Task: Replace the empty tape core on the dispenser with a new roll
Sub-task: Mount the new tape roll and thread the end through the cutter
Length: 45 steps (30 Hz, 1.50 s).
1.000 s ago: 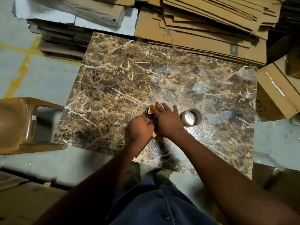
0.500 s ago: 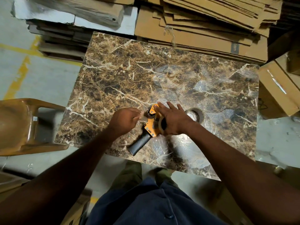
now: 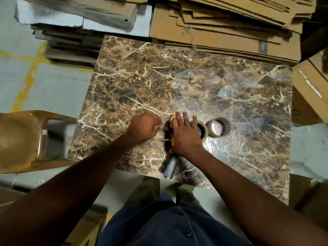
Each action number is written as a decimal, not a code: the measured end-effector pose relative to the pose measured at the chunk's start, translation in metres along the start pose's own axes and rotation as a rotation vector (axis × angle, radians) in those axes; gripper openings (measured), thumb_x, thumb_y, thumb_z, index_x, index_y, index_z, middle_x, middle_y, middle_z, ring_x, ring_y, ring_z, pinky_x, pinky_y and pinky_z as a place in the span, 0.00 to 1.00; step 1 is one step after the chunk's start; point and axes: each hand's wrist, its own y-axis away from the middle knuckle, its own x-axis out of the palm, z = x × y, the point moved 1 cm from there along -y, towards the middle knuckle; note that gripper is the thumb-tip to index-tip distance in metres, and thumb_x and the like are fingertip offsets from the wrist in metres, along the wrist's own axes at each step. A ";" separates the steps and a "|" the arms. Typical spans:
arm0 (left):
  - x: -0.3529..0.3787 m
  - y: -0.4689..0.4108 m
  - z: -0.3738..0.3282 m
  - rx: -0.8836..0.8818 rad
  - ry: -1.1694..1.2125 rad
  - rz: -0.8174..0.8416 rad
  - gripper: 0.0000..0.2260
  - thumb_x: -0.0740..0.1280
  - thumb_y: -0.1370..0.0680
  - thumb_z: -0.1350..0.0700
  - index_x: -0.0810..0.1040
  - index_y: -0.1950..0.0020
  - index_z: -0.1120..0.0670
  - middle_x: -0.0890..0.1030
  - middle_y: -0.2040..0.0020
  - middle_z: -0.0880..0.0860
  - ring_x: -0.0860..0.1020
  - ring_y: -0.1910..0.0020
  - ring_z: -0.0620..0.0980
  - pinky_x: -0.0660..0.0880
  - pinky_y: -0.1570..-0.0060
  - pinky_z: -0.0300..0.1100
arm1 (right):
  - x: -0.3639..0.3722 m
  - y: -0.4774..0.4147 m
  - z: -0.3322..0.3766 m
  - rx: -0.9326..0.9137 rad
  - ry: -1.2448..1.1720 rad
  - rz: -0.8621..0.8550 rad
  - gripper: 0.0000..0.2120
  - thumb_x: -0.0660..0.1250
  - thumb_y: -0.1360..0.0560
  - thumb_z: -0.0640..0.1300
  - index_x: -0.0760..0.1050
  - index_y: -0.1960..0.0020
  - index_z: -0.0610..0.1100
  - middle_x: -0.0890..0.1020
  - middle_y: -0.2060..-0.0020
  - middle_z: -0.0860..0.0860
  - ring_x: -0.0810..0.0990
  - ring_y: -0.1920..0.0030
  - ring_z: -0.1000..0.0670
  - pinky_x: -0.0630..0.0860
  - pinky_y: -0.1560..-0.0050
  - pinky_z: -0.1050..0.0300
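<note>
A yellow tape dispenser (image 3: 171,139) with a black handle (image 3: 170,166) lies on the marble-patterned table (image 3: 142,82), near its front edge. My right hand (image 3: 186,137) lies flat over the dispenser's body and holds it down, fingers spread. A tan tape roll (image 3: 205,133) sits on the dispenser, partly under that hand. Just right of it, a thin brown empty core (image 3: 227,127) lies flat on the table. My left hand (image 3: 144,127) is closed, fingertips pinched at the dispenser's front end, where a thin pale strip of tape shows.
Flattened cardboard sheets (image 3: 230,29) are stacked behind the table. Cardboard boxes (image 3: 308,93) stand at the right. A brown plastic chair (image 3: 23,139) is close on the left. Crinkled clear film (image 3: 229,148) covers the table's right front part.
The dispenser has turned so that its handle points toward me. My left hand drew out to the left, then came back close to the dispenser's front. My right hand stayed on the dispenser.
</note>
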 end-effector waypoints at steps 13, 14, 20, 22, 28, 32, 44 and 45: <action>0.010 0.003 0.036 0.117 -0.102 0.007 0.07 0.73 0.19 0.51 0.88 0.42 0.47 0.83 0.31 0.50 0.79 0.31 0.56 0.72 0.29 0.58 | 0.016 0.003 -0.008 -0.009 -0.022 -0.118 0.49 0.52 0.24 0.77 0.53 0.18 0.40 0.47 0.16 0.42 0.42 0.17 0.39 0.42 0.21 0.29; 0.009 0.002 0.036 0.128 -0.132 0.017 0.07 0.74 0.19 0.49 0.87 0.42 0.46 0.81 0.28 0.50 0.76 0.28 0.57 0.67 0.25 0.60 | 0.018 0.003 -0.009 -0.016 -0.040 -0.137 0.50 0.52 0.24 0.77 0.55 0.18 0.40 0.48 0.16 0.42 0.43 0.16 0.39 0.42 0.21 0.30; 0.002 -0.007 0.030 0.157 -0.163 0.016 0.08 0.71 0.18 0.49 0.88 0.42 0.47 0.77 0.23 0.51 0.71 0.23 0.58 0.55 0.21 0.62 | 0.026 0.002 -0.014 -0.015 -0.131 -0.185 0.47 0.55 0.25 0.78 0.61 0.21 0.42 0.54 0.16 0.46 0.44 0.16 0.42 0.40 0.20 0.31; 0.001 -0.010 0.028 0.153 -0.154 0.021 0.08 0.70 0.18 0.49 0.88 0.43 0.47 0.76 0.23 0.51 0.71 0.23 0.58 0.54 0.21 0.62 | 0.026 0.000 -0.013 0.010 -0.178 -0.201 0.44 0.59 0.25 0.75 0.62 0.22 0.44 0.59 0.17 0.47 0.46 0.16 0.44 0.41 0.20 0.31; -0.002 -0.020 0.022 0.138 -0.153 0.036 0.06 0.73 0.20 0.51 0.88 0.44 0.47 0.80 0.27 0.52 0.74 0.25 0.58 0.56 0.22 0.64 | 0.027 -0.006 -0.010 0.061 -0.253 -0.260 0.33 0.59 0.19 0.61 0.61 0.22 0.43 0.65 0.19 0.45 0.51 0.16 0.43 0.45 0.19 0.32; -0.003 -0.027 0.020 0.133 -0.138 0.056 0.08 0.73 0.19 0.50 0.88 0.42 0.46 0.81 0.29 0.52 0.74 0.25 0.58 0.57 0.21 0.65 | 0.033 0.011 -0.008 0.110 -0.296 -0.256 0.37 0.59 0.19 0.64 0.57 0.19 0.44 0.56 0.17 0.45 0.49 0.16 0.41 0.47 0.19 0.33; -0.012 -0.058 0.024 0.158 -0.342 0.144 0.19 0.62 0.15 0.41 0.77 0.26 0.45 0.76 0.24 0.52 0.72 0.24 0.57 0.58 0.21 0.62 | 0.090 0.074 0.022 0.775 -1.586 0.181 0.22 0.82 0.32 0.55 0.83 0.58 0.36 0.87 0.64 0.43 0.84 0.64 0.46 0.76 0.61 0.52; -0.014 -0.059 0.023 0.116 -0.309 0.140 0.17 0.62 0.14 0.43 0.79 0.29 0.47 0.81 0.30 0.53 0.77 0.31 0.57 0.65 0.24 0.60 | 0.092 0.068 0.025 0.785 -1.662 0.202 0.19 0.82 0.32 0.52 0.84 0.55 0.36 0.88 0.60 0.43 0.85 0.61 0.44 0.79 0.58 0.50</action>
